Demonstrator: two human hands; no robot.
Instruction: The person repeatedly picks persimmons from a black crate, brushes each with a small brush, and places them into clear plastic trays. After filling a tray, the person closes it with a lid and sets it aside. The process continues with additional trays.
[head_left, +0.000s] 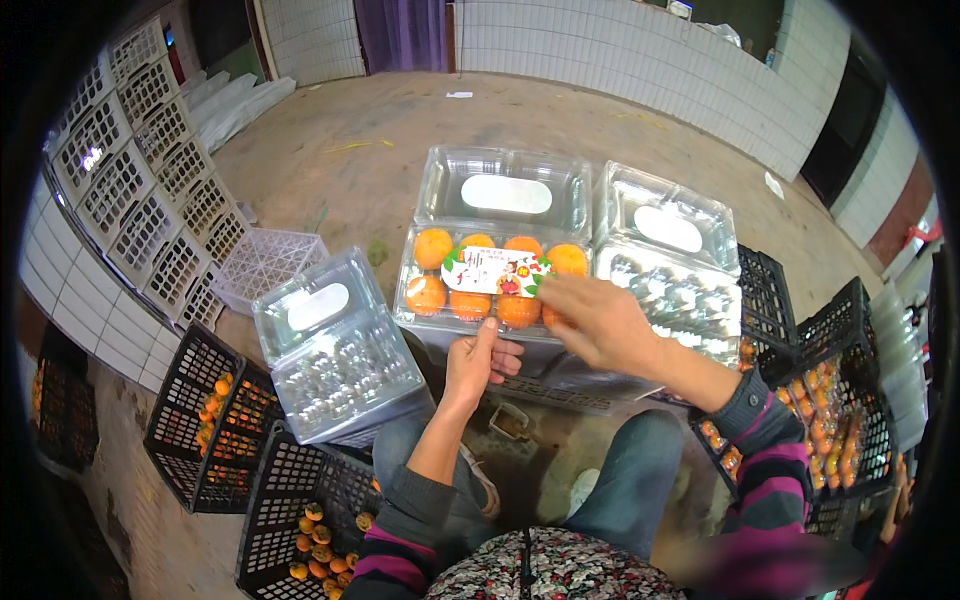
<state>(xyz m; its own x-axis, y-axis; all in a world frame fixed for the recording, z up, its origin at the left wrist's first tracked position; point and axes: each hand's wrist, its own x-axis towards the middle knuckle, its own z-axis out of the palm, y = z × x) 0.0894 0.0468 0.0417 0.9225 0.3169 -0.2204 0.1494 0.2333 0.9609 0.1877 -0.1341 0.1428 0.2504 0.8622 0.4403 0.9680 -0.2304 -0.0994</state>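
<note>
A clear plastic clamshell pack (427, 315) of orange persimmons (471, 305) sits before me on a stack of clear clamshells. A printed label (480, 271) with writing and a cartoon figure lies across its top. My left hand (472, 364) is at the pack's front edge, thumb tip against the rim, fingers loosely bent below it. Blurred by motion, my right hand (600, 319) spreads over the pack's right end, fingertips beside the label, hiding part of the fruit there. Behind the pack stands an open clear lid (506, 187) bearing a white oval.
Nested open clamshells stand to the left (345, 375) and right (675, 292). Black crates (262, 517) of loose persimmons are at lower left; another black crate (874, 427) at right holds packed fruit. White crates (120, 187) are stacked far left, near a white basket (270, 259).
</note>
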